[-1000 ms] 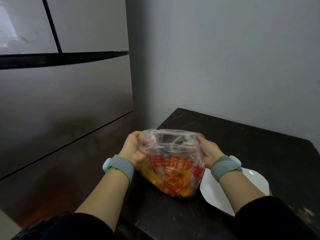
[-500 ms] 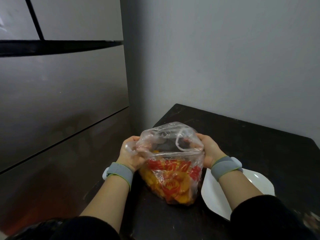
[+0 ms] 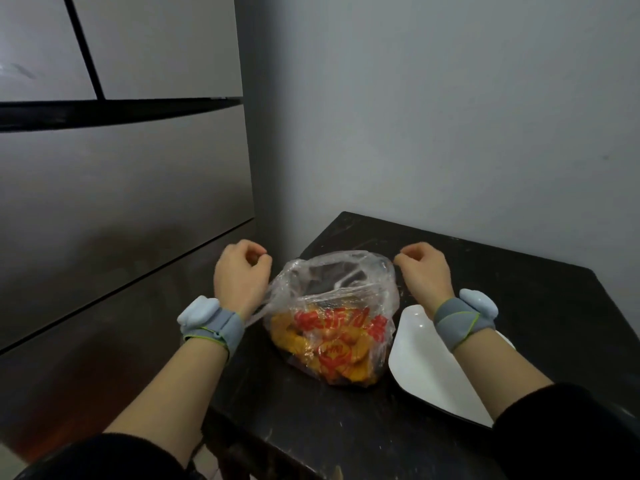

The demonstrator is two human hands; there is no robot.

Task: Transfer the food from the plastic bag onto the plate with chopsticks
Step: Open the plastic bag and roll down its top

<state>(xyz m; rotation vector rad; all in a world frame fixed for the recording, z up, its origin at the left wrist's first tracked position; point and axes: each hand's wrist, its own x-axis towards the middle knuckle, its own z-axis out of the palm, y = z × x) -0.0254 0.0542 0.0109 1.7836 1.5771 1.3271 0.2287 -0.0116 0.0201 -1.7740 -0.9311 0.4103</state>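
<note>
Far to the left of the plastic bag (image 3: 332,299) stands a grey refrigerator (image 3: 121,188) with dark gaps between its doors. My left forearm comes out of a black sleeve (image 3: 104,455) and has a grey wristband (image 3: 211,323) with a pale blue device on it. My left hand (image 3: 240,275) is up at the left of the bag, beyond the bench edge, with the fingers curled in. A stretched strip of the bag goes from the bag's mouth to under this hand near the wrist, so this hand holds the bag by that strip.

The bag is clear plastic with red print. It stands on the dark bench (image 3: 502,292) between my two hands, and its mouth is open upward. The food (image 3: 298,341), in orange-yellow pieces, lies in the bottom of the bag.

My right hand (image 3: 426,271) is just right of the bag's mouth, also with curled fingers. Its fingertips are at the right edge of the mouth, but I cannot tell if they pinch the plastic or only touch it. The two hands are apart, one on each side of the bag.

A white plate (image 3: 422,372) lies on the bench just right of the bag, partly under my right forearm, which has the same kind of wristband (image 3: 460,320). Behind the bag is a plain grey wall (image 3: 433,116).
</note>
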